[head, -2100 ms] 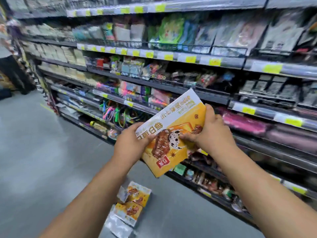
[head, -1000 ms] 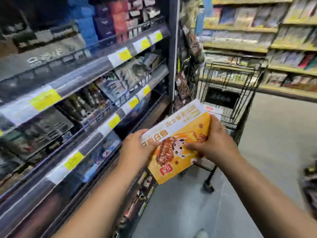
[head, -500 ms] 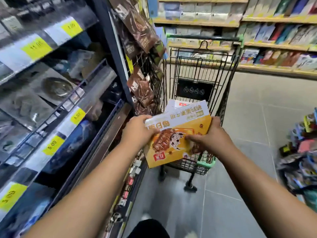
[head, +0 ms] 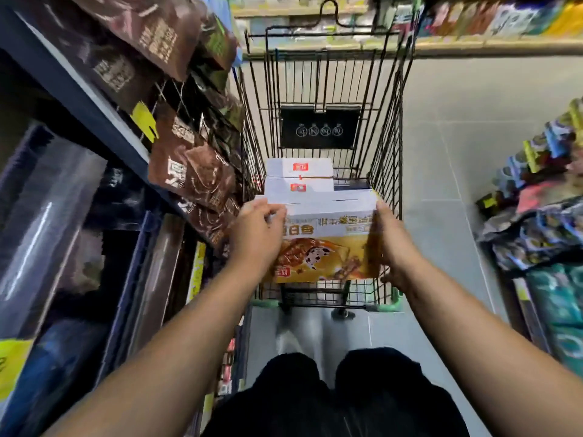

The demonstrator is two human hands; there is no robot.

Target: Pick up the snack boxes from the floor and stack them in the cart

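- orange snack box (head: 328, 247) held over near end of wire shopping cart (head: 388, 146), printed face toward camera
- left hand (head: 257, 234) grips its left edge, right hand (head: 392, 244) grips right edge (fingers curled)
- two white-topped boxes (head: 299, 176) already in cart, just beyond
- brown snack bags (head: 189, 171) hang left

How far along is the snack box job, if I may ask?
Done: two white-topped boxes lie in the black wire cart. In hand: left hand and right hand hold a yellow cardboard snack box over the cart. Left: set it down; any floor boxes are out of view.
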